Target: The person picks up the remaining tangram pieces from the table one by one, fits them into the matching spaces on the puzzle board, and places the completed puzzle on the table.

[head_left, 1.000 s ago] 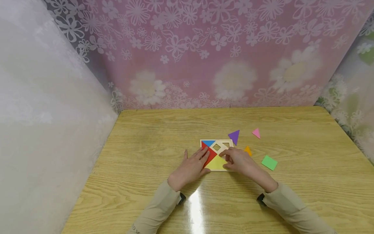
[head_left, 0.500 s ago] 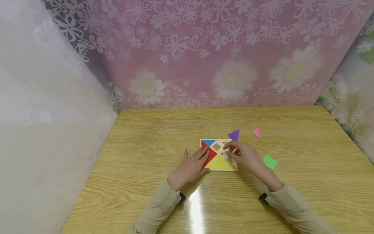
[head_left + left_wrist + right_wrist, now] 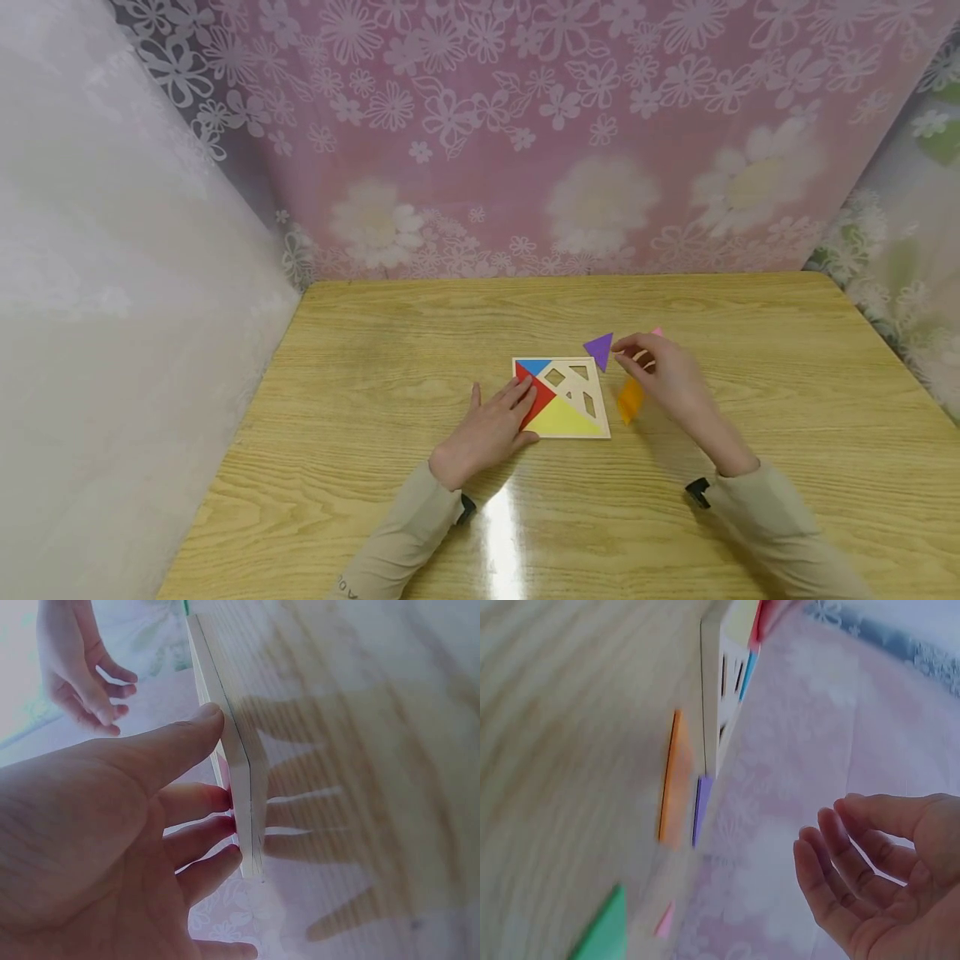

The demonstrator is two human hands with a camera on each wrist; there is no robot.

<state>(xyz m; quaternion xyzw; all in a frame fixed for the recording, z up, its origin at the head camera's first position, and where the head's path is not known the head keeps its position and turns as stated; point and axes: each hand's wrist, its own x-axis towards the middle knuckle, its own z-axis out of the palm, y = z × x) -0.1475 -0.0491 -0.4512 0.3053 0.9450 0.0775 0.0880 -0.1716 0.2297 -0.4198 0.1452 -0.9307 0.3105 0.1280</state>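
My left hand rests on a wooden tangram board, fingers over the red triangle and thumb at the near edge. A yellow triangle and a blue triangle sit in the board; several cut-outs show bare in its right part. To the right of the board my right hand hovers with loosely bent fingers, holding nothing, as the right wrist view shows. Its fingertips are near the purple triangle. Below it lies an orange parallelogram, partly covered by the hand in the head view.
A pink triangle lies behind the right hand, mostly hidden. The green piece shows in the right wrist view but is hidden by the hand in the head view. The wooden table meets a floral curtain at the back.
My right hand has moved off the board to the right and up, uncovering the board's cut-outs and the orange piece while covering the green one. The left hand stays still.
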